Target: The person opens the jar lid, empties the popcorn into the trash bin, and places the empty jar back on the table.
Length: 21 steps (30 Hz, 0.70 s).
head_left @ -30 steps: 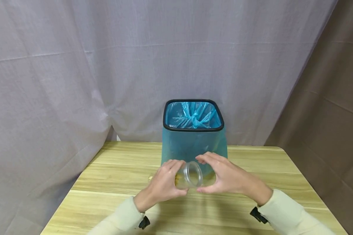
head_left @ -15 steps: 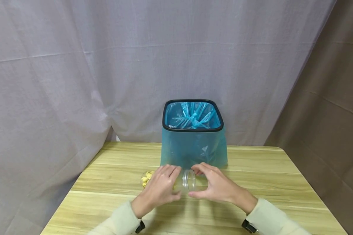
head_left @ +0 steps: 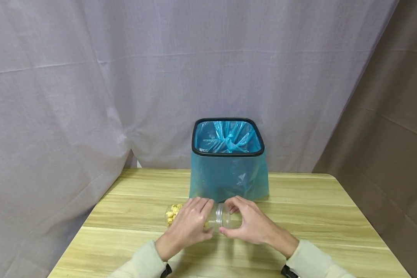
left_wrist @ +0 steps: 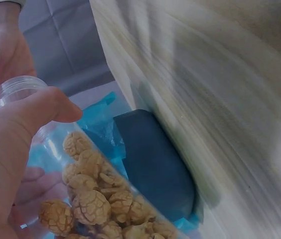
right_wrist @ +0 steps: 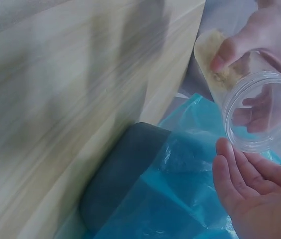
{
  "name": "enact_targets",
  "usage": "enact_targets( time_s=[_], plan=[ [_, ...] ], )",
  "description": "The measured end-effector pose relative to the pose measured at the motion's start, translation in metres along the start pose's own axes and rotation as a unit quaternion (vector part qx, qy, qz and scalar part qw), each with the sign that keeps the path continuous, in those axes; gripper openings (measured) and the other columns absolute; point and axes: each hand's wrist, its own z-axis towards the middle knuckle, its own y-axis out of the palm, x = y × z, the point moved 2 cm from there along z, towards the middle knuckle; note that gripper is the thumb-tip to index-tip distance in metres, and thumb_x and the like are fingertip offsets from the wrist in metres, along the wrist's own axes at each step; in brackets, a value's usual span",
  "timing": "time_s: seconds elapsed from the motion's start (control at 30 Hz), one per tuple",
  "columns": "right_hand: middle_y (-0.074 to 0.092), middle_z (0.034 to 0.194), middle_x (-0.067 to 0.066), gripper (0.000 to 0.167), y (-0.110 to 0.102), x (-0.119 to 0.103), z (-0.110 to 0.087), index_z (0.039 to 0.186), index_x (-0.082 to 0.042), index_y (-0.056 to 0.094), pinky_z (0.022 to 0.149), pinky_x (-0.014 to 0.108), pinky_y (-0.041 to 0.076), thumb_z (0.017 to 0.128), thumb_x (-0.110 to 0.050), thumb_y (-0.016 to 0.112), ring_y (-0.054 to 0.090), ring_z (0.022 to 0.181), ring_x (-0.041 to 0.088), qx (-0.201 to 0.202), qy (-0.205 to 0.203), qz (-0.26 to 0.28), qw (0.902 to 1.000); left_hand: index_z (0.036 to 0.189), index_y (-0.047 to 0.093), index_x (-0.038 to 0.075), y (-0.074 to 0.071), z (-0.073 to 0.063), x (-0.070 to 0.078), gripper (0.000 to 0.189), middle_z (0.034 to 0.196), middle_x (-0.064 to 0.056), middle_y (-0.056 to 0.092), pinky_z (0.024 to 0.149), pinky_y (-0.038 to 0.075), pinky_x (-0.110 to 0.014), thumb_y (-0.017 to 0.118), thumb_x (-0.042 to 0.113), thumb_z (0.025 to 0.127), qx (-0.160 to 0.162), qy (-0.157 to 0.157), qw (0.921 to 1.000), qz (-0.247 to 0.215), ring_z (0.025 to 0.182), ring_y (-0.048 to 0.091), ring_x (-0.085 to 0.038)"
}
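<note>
A clear plastic jar (head_left: 213,216) lies on its side in the air or close over the table, its threaded mouth (right_wrist: 230,124) towards the right. Pale yellow popcorn (left_wrist: 93,194) fills its bottom end, at the left in the head view. My left hand (head_left: 189,222) grips the jar's body, thumb in front and fingers behind. At the mouth, my right hand (head_left: 255,224) curves thumb and fingers around the rim. In the right wrist view its fingertips (right_wrist: 224,147) meet the rim's edge. The left palm hides the middle of the jar.
Just behind the hands stands a bin with a black rim (head_left: 228,155), lined with a blue plastic bag (head_left: 229,175). The wooden table (head_left: 132,216) ends at a grey curtain (head_left: 153,88) behind. A brown curtain (head_left: 378,135) hangs at the right.
Both hands have come lower and nearer with the jar, turning its mouth from facing me to the right. The right hand has moved left, closing in on the rim. More popcorn shows.
</note>
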Motion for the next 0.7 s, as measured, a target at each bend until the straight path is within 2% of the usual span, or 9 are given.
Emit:
enact_targets(
  time_s=[0.33, 0.5, 0.7],
  plan=[
    [0.067, 0.109, -0.009, 0.059, -0.011, -0.008, 0.007, 0.12, -0.018, 0.065, 0.085, 0.03, 0.063, 0.076, -0.046, 0.092, 0.068, 0.097, 0.01, 0.013, -0.016, -0.01, 0.9997, 0.127, 0.067, 0.004, -0.008, 0.008, -0.005, 0.083, 0.116, -0.005, 0.076, 0.089, 0.06, -0.029, 0.095, 0.043, 0.06, 0.016, -0.002, 0.9998, -0.011, 0.105, 0.07, -0.018],
    [0.067, 0.105, -0.007, 0.057, -0.016, -0.011, 0.012, 0.118, -0.018, 0.065, 0.083, 0.028, 0.062, 0.074, -0.042, 0.094, 0.067, 0.095, 0.013, 0.025, -0.039, -0.013, 0.9988, 0.126, 0.067, 0.004, -0.012, 0.012, -0.008, 0.083, 0.115, -0.005, 0.076, 0.089, 0.06, -0.03, 0.095, 0.043, 0.059, 0.022, -0.004, 0.9996, -0.019, 0.104, 0.071, -0.019],
    [0.068, 0.106, -0.006, 0.058, -0.018, -0.013, 0.014, 0.117, -0.019, 0.065, 0.083, 0.026, 0.06, 0.072, -0.038, 0.095, 0.064, 0.095, 0.009, 0.027, -0.049, -0.013, 0.9983, 0.126, 0.066, 0.005, -0.013, 0.014, -0.009, 0.083, 0.115, -0.005, 0.077, 0.091, 0.06, -0.031, 0.096, 0.042, 0.058, 0.019, -0.009, 0.999, -0.04, 0.105, 0.072, -0.019]
  ],
)
